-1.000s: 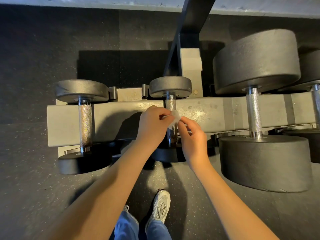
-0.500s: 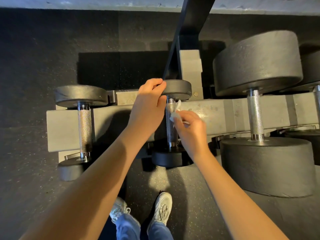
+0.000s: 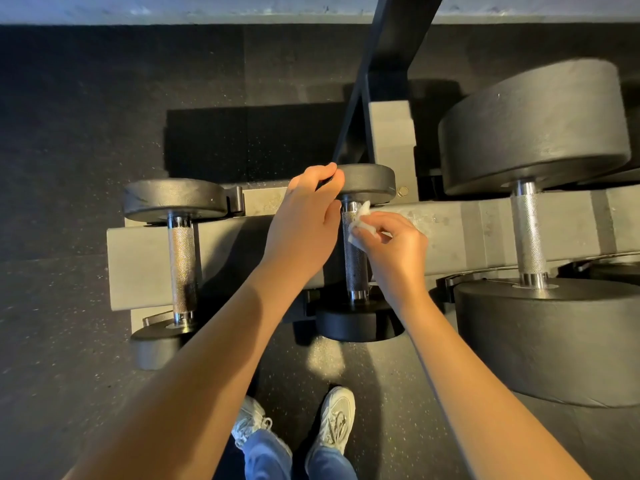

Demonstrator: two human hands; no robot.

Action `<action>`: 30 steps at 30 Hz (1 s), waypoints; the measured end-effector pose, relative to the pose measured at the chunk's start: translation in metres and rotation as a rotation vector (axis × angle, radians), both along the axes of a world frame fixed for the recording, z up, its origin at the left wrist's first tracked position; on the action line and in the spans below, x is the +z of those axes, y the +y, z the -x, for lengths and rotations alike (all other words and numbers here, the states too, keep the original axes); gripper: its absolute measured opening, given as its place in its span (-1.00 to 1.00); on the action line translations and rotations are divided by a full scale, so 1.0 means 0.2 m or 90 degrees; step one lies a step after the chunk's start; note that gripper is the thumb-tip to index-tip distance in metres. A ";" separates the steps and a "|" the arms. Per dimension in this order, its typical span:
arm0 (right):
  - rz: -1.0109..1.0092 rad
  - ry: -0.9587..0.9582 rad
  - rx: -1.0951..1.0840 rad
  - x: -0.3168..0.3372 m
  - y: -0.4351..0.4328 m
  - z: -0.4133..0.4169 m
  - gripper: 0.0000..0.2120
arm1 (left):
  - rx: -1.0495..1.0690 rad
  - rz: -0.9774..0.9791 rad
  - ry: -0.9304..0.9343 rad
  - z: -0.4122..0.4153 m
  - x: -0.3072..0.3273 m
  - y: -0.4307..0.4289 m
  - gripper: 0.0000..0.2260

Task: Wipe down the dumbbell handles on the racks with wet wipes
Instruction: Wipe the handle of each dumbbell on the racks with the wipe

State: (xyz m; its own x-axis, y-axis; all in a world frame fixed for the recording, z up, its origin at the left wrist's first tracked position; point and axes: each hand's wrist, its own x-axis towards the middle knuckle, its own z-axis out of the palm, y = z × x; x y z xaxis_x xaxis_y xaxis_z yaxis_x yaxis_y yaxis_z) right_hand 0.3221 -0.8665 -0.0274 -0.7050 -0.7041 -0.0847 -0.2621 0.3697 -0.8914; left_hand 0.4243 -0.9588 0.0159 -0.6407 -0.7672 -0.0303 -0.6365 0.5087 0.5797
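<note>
Middle dumbbell lies across the rack, between a small dumbbell and a large dumbbell.

Left hand: grip curled over the rim of the middle dumbbell's far head.

Right hand: grip pinches a wadded wet wipe against the far end of the knurled handle.

Risks, judged:
- The wad is small and touches one side only, so the underside and near end may go unwiped.
- The knurling may snag and shred the wipe.
- If the left hand turns the head too far, the dumbbell may roll off its cradle. The shoes are directly below.
</note>
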 end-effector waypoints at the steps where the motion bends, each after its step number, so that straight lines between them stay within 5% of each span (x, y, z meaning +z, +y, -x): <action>1: 0.002 -0.013 -0.017 0.00 -0.01 -0.01 -0.94 | -0.001 0.000 -0.004 0.00 0.00 0.00 -0.59; 11: -0.071 0.073 0.053 -0.02 0.08 -0.01 -0.97 | -0.026 -0.002 0.002 -0.02 -0.02 0.01 -0.57; 19: -0.022 0.082 -0.071 -0.01 -0.09 -0.02 -0.90 | -0.044 0.002 0.000 -0.04 -0.02 0.02 -0.54; 24: -0.037 0.136 0.024 -0.02 0.07 -0.05 -0.97 | -0.049 -0.007 0.005 -0.04 -0.03 0.02 -0.53; 28: -0.042 0.038 -0.049 0.01 0.02 -0.05 -0.76 | -0.049 -0.009 0.009 -0.04 -0.04 0.03 -0.52; 30: -0.041 -0.004 -0.082 0.01 -0.05 -0.04 -0.82 | -0.045 -0.014 0.009 -0.04 -0.04 0.04 -0.51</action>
State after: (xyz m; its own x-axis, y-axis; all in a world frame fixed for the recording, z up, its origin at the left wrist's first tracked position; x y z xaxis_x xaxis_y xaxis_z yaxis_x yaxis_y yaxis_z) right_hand 0.3293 -0.8758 -0.0262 -0.7882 -0.6010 -0.1322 -0.2031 0.4570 -0.8660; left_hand 0.4321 -0.9513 0.0077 -0.6940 -0.7190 -0.0372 -0.5906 0.5389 0.6006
